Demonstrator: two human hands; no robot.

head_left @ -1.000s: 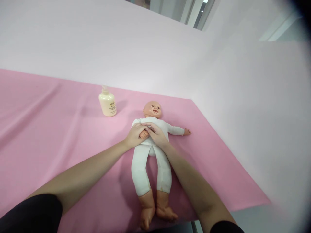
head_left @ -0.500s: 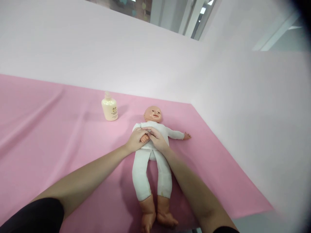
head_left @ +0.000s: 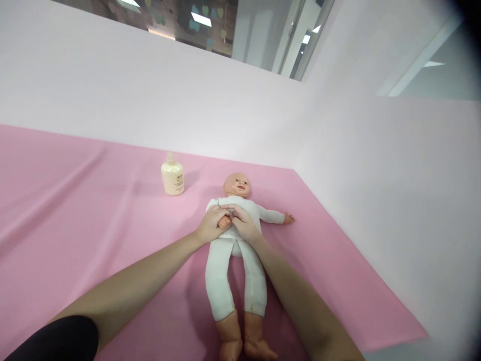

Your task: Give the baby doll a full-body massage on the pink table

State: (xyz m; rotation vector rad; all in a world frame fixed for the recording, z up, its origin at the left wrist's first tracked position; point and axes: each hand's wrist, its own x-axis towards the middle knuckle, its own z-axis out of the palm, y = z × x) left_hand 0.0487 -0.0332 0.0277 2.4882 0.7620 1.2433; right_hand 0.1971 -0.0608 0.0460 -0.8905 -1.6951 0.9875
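A baby doll [head_left: 235,245] in a white top and trousers lies on its back, head away from me, on a pink sheet [head_left: 146,230]. Its arm on my left is bent across the belly, so that the small doll hand [head_left: 224,222] shows between my hands. My left hand [head_left: 211,224] is closed around that arm near the wrist. From the other side, my right hand [head_left: 244,223] curls its fingers over the same arm, beside the doll's hand. Part of the arm and some fingertips are hidden. The doll's other arm [head_left: 272,215] stretches out to the right.
A cream pump bottle [head_left: 173,178] stands upright on the sheet, left of the doll's head. White walls [head_left: 225,110] border the sheet at the back and right. Windows [head_left: 203,25] are set above the back wall.
The whole scene sits slightly lower in view, as the camera has tilted up a little. Both hands keep their hold on the doll's bent arm, with hardly any movement.
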